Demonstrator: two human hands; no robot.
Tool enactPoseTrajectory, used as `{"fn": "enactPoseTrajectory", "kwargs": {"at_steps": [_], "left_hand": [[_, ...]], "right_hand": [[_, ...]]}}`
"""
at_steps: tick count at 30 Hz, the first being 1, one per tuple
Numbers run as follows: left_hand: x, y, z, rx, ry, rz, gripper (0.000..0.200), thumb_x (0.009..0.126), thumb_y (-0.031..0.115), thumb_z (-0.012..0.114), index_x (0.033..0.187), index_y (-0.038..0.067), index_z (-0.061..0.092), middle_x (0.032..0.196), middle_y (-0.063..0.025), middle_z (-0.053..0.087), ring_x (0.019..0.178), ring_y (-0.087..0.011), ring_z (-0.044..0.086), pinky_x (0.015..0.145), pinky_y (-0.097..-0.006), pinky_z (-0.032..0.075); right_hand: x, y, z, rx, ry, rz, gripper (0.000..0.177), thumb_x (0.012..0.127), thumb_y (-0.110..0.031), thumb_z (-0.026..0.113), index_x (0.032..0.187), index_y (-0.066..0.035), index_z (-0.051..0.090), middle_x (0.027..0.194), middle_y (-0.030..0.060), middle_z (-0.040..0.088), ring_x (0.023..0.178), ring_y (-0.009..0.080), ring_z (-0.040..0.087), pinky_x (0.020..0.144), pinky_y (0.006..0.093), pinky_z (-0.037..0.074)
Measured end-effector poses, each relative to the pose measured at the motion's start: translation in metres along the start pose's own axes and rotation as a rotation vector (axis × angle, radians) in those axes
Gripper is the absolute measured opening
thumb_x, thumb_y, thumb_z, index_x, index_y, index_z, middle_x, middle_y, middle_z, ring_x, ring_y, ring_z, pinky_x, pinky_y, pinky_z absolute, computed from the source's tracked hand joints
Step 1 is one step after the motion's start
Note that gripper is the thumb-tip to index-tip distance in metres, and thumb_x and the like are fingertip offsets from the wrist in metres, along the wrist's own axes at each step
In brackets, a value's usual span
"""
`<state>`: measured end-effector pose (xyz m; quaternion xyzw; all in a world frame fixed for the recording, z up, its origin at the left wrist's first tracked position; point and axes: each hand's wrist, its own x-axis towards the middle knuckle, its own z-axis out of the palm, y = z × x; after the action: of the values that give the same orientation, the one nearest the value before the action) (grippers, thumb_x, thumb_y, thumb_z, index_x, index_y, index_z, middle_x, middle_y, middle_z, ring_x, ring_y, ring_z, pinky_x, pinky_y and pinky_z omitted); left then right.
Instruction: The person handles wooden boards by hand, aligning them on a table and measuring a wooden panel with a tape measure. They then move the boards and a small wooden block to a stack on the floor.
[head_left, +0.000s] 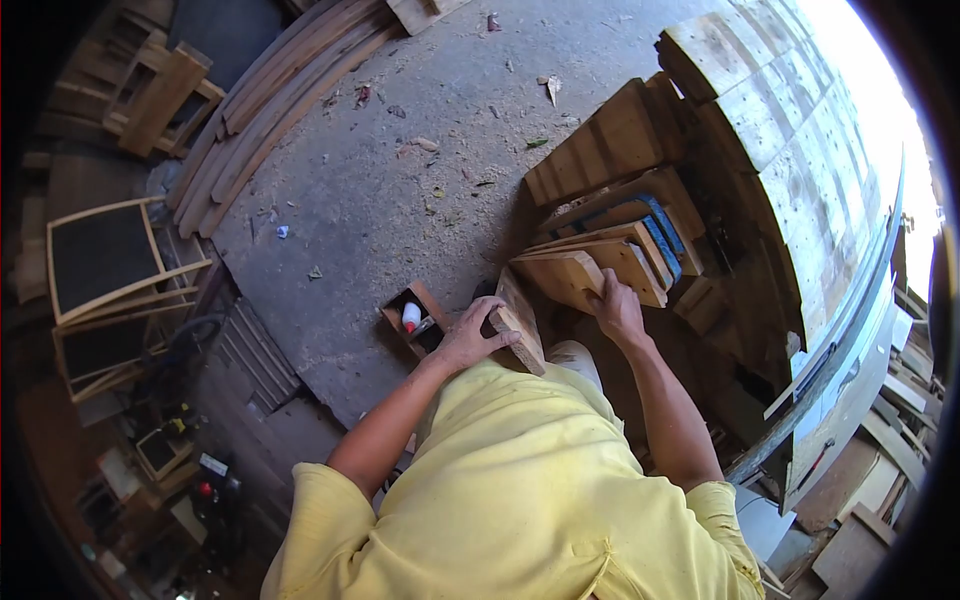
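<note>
My left hand (470, 336) is closed on the near end of a wooden board (519, 325), thumb on one side and fingers on the other. The board stands on edge close to my body. My right hand (616, 308) grips the end of another plank (560, 275), which leans in a row of boards to the right. Behind that plank are more wooden panels (640, 262) and a blue-edged piece (662, 232). Just left of my left hand sits a small wooden box (428, 300) with a white bottle with a red tip (411, 317) in it.
A large wooden workbench (790, 120) rises on the right. Long curved timbers (290, 90) lie at the upper left, above framed dark panels (105, 262). Sawdust and scraps litter the concrete floor (350, 220). Wood offcuts (860, 470) pile up at the lower right.
</note>
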<state>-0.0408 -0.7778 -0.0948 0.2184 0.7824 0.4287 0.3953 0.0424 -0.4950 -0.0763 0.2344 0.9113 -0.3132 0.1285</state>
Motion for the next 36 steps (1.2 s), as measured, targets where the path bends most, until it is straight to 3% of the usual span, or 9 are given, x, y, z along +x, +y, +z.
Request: {"fn": "enactPoseTrajectory", "kwargs": {"at_steps": [5, 7, 9, 12, 21, 24, 26, 29, 36], "left_hand": [[0.001, 0.001, 0.002, 0.061, 0.012, 0.039, 0.076, 0.080, 0.058, 0.067, 0.130, 0.006, 0.046, 0.134, -0.0177, 0.046, 0.127, -0.0332, 0.045, 0.106, -0.0409, 0.037], [0.002, 0.005, 0.002, 0.056, 0.011, 0.041, 0.077, 0.079, 0.059, 0.067, 0.131, 0.006, 0.046, 0.135, -0.0178, 0.045, 0.128, -0.0336, 0.044, 0.107, -0.0411, 0.037], [0.005, 0.011, 0.002, 0.091, 0.001, 0.027, 0.080, 0.078, 0.061, 0.067, 0.132, 0.005, 0.046, 0.136, -0.0183, 0.045, 0.129, -0.0340, 0.044, 0.107, -0.0415, 0.037], [0.012, 0.019, 0.004, 0.122, -0.045, 0.006, 0.079, 0.079, 0.061, 0.066, 0.133, 0.008, 0.045, 0.135, -0.0151, 0.046, 0.127, -0.0334, 0.046, 0.106, -0.0421, 0.038], [0.046, 0.036, 0.017, 0.167, -0.118, 0.067, 0.086, 0.076, 0.067, 0.065, 0.133, 0.005, 0.047, 0.137, -0.0186, 0.046, 0.129, -0.0342, 0.045, 0.107, -0.0412, 0.037], [0.059, 0.038, 0.023, 0.188, -0.123, 0.103, 0.082, 0.079, 0.063, 0.065, 0.130, 0.001, 0.049, 0.129, -0.0200, 0.050, 0.119, -0.0320, 0.051, 0.103, -0.0392, 0.040], [0.068, 0.040, 0.023, 0.180, -0.151, 0.101, 0.083, 0.079, 0.064, 0.064, 0.130, 0.001, 0.049, 0.131, -0.0205, 0.050, 0.121, -0.0328, 0.050, 0.103, -0.0395, 0.040], [0.084, 0.037, 0.024, 0.181, -0.149, 0.097, 0.083, 0.079, 0.065, 0.063, 0.130, 0.001, 0.049, 0.131, -0.0218, 0.050, 0.122, -0.0338, 0.050, 0.103, -0.0396, 0.040], [0.105, 0.032, 0.021, 0.101, -0.050, 0.034, 0.078, 0.080, 0.062, 0.065, 0.125, -0.001, 0.052, 0.120, -0.0230, 0.057, 0.114, -0.0328, 0.055, 0.098, -0.0387, 0.042]], "right_hand": [[-0.011, -0.001, -0.036, -0.022, 0.256, -0.058, 0.035, 0.083, -0.025, 0.067, 0.107, -0.003, 0.054, 0.092, 0.0277, 0.065, 0.092, 0.0459, 0.061, 0.078, 0.0507, 0.048], [-0.026, 0.006, -0.058, 0.164, 0.259, 0.135, 0.037, 0.084, -0.024, 0.069, 0.111, -0.002, 0.057, 0.096, 0.0259, 0.066, 0.095, 0.0397, 0.065, 0.080, 0.0434, 0.049], [-0.046, 0.005, -0.088, 0.434, 0.347, 0.060, 0.035, 0.085, -0.016, 0.070, 0.114, 0.000, 0.059, 0.097, 0.0111, 0.068, 0.093, 0.0136, 0.062, 0.082, 0.0292, 0.047], [-0.082, -0.010, -0.141, 0.749, 0.394, 0.103, 0.030, 0.090, -0.008, 0.065, 0.117, 0.001, 0.055, 0.102, 0.0053, 0.063, 0.092, 0.0100, 0.059, 0.081, 0.0239, 0.046], [-0.190, 0.019, -0.190, 1.191, 0.979, 0.350, 0.045, 0.088, -0.027, 0.069, 0.124, -0.004, 0.055, 0.119, 0.0114, 0.058, 0.108, 0.0222, 0.059, 0.089, 0.0339, 0.052], [-0.213, 0.040, -0.186, 0.694, 1.149, 0.240, 0.048, 0.087, -0.024, 0.069, 0.127, -0.003, 0.052, 0.120, 0.0141, 0.059, 0.111, 0.0269, 0.060, 0.088, 0.0371, 0.054], [-0.219, 0.050, -0.194, 1.548, 1.214, 0.143, 0.052, 0.086, -0.025, 0.071, 0.130, -0.005, 0.051, 0.125, 0.0138, 0.058, 0.115, 0.0285, 0.058, 0.090, 0.0409, 0.053], [-0.216, 0.086, -0.192, 1.637, 1.377, 0.038, 0.055, 0.086, -0.025, 0.072, 0.132, -0.006, 0.049, 0.128, 0.0139, 0.057, 0.117, 0.0282, 0.057, 0.095, 0.0417, 0.050], [-0.127, 0.134, -0.265, 2.003, 1.081, -0.509, 0.044, 0.089, -0.009, 0.064, 0.130, 0.000, 0.049, 0.126, 0.0157, 0.058, 0.116, 0.0286, 0.058, 0.099, 0.0436, 0.049]]}}
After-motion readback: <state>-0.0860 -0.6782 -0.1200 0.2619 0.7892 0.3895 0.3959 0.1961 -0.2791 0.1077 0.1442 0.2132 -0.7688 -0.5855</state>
